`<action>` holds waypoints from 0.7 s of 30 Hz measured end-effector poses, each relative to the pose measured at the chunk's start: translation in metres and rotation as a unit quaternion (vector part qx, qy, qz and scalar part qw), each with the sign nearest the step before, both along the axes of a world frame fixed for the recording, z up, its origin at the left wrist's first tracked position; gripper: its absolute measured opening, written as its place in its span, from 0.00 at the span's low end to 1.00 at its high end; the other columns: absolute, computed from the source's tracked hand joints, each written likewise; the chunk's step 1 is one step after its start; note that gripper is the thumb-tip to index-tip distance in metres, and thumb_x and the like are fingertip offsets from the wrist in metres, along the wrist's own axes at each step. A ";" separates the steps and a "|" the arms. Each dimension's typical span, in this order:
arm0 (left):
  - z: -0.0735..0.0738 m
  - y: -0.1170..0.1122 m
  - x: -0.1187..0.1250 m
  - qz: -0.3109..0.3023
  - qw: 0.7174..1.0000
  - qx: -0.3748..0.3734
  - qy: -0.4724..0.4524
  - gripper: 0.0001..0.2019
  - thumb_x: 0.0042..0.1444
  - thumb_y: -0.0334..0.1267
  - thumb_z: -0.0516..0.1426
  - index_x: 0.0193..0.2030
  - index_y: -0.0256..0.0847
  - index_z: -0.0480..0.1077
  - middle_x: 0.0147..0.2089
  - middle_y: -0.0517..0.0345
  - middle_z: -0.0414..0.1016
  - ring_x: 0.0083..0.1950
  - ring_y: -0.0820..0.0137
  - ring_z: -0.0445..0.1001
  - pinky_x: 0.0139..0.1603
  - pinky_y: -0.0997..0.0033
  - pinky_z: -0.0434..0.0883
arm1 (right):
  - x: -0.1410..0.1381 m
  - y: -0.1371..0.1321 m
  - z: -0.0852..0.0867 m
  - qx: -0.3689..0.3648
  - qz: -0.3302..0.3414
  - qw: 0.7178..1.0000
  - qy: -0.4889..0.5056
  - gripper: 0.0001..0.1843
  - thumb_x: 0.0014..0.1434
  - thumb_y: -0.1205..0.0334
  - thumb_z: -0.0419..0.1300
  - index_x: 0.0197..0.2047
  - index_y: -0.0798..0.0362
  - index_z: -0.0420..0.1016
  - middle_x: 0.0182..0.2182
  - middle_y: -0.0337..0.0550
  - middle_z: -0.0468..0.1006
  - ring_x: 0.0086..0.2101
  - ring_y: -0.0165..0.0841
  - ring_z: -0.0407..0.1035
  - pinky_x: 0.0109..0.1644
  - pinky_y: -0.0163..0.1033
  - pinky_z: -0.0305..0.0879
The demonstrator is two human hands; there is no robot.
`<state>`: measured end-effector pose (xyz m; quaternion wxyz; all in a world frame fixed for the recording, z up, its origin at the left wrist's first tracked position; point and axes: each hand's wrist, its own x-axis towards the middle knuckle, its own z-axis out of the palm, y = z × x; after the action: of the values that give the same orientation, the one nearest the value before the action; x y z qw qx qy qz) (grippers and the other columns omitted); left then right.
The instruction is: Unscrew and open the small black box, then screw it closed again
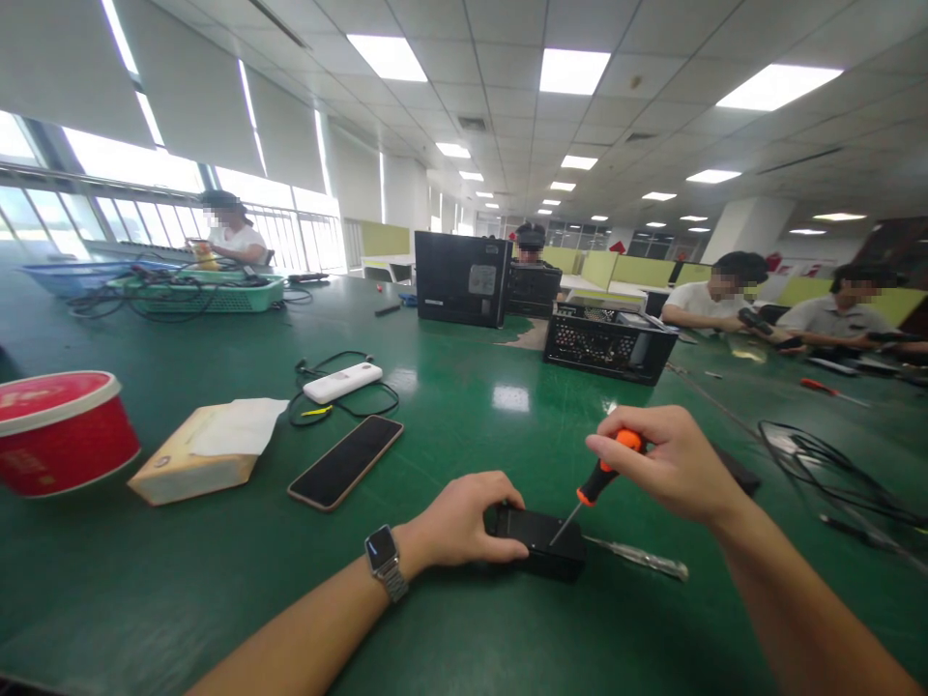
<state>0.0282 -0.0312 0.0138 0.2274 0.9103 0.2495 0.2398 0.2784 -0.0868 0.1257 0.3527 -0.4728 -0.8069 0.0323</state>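
Note:
My left hand, with a watch on its wrist, grips the left end of a small black box that lies flat on the green table. In my right hand is an orange-and-black screwdriver, held tilted with its tip down on the top of the box. A second screwdriver with a clear handle lies on the table just right of the box.
A phone, a white power bank with cable, a tissue pack and a red tub lie to the left. Black computer cases stand further back. Cables lie at right. Other people sit around the table.

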 end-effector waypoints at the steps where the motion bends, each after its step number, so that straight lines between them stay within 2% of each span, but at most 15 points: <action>1: 0.000 0.000 0.000 0.000 1.000 0.001 0.000 0.19 0.50 0.48 0.66 0.44 0.39 0.73 0.42 0.56 0.75 0.42 0.64 0.73 0.43 0.70 0.68 | -0.002 0.000 -0.001 -0.002 0.005 1.000 -0.001 0.18 0.61 0.52 0.58 0.24 0.53 0.74 0.19 0.36 0.71 0.21 0.28 0.61 0.26 0.34 0.56; 10: -0.001 0.000 0.000 -0.005 1.000 0.005 -0.003 0.19 0.50 0.47 0.67 0.44 0.39 0.73 0.42 0.56 0.75 0.42 0.64 0.73 0.43 0.71 0.68 | -0.009 0.007 -0.009 -0.003 0.010 1.000 -0.016 0.17 0.62 0.54 0.58 0.25 0.54 0.74 0.19 0.35 0.70 0.21 0.27 0.61 0.26 0.33 0.55; 14: -0.001 0.000 0.001 -0.005 1.000 0.006 -0.006 0.19 0.49 0.46 0.67 0.44 0.39 0.73 0.41 0.56 0.75 0.42 0.65 0.73 0.43 0.71 0.68 | -0.011 0.003 -0.005 0.002 0.016 0.999 -0.028 0.16 0.62 0.54 0.58 0.26 0.54 0.74 0.20 0.36 0.72 0.22 0.27 0.63 0.28 0.33 0.57; 18: -0.003 0.000 0.001 -0.006 1.000 0.006 -0.006 0.19 0.49 0.47 0.67 0.44 0.39 0.74 0.41 0.55 0.75 0.41 0.65 0.73 0.43 0.71 0.68 | -0.012 -0.006 0.002 -0.001 0.056 0.997 -0.046 0.09 0.61 0.58 0.59 0.40 0.53 0.77 0.27 0.38 0.77 0.24 0.28 0.66 0.29 0.33 0.60; 21: -0.003 0.001 0.000 -0.005 1.000 0.006 -0.004 0.19 0.49 0.47 0.67 0.44 0.39 0.74 0.41 0.55 0.75 0.42 0.65 0.73 0.43 0.71 0.68 | -0.010 -0.009 0.003 0.002 0.094 0.995 -0.039 0.12 0.60 0.62 0.59 0.47 0.53 0.75 0.32 0.39 0.78 0.27 0.28 0.68 0.30 0.32 0.63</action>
<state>0.0284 -0.0302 0.0106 0.2242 0.9119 0.2422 0.2439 0.2681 -0.0959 0.1286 0.3169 -0.3949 -0.8611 0.0456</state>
